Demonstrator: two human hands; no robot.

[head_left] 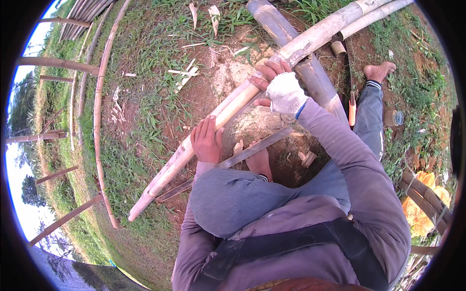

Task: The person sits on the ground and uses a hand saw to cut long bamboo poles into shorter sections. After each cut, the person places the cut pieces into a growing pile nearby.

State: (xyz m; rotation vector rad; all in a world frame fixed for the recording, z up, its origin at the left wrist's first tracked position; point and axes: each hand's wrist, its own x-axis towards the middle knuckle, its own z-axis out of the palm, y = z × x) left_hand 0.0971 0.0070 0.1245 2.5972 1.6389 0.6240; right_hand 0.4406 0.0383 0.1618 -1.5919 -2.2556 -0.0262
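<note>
We clasp a bamboo pole (235, 105) in our gloved right hand's (280, 86) grip, across a thick log (318, 80); our bare left hand (207, 140) rests over it, clamped or not we cannot tell. Chips (184, 81) suggest cutting done; the remainder is unclear.

Bamboo pole (235, 105): no text readable on or around it.
Trouser leg (368, 121), right of pole: pale marking, illegible.

Worn on the head, the fisheye camera looks steeply down past the wearer's torso (301, 266) to the ground (141, 160). The left hand (208, 140) and right hand (284, 90) are close; sky (18, 189) edges the left rim.
</note>
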